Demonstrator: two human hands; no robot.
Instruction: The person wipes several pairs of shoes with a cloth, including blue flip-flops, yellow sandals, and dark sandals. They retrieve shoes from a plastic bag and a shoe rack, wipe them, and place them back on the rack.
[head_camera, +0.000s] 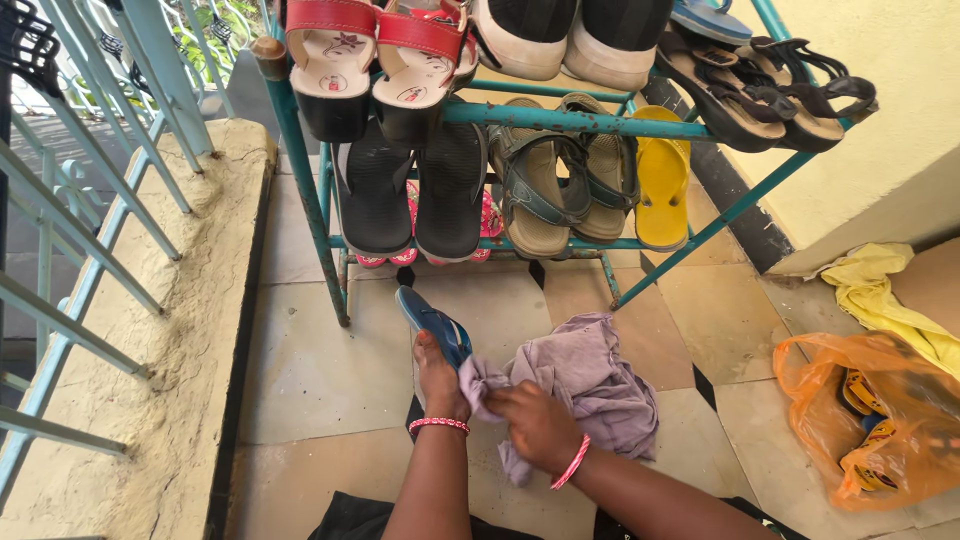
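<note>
Below the teal metal shoe rack (300, 160) we grip a blue sandal (432, 325) in our left hand (438, 375) while our right hand (535, 420) clutches crumpled lilac cloth (600, 380) against it, an orange plastic bag (870, 420) aside on the tiled floor (320, 360)

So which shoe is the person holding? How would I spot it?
Find the blue-green shoe rack. On the floor tiles in front of it, the left hand holds a blue sandal, while the right hand presses a purple cloth against it. It is the only shoe off the rack.

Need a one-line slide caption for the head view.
Left hand holds a blue sandal while right hand presses a purple cloth to it.
</note>
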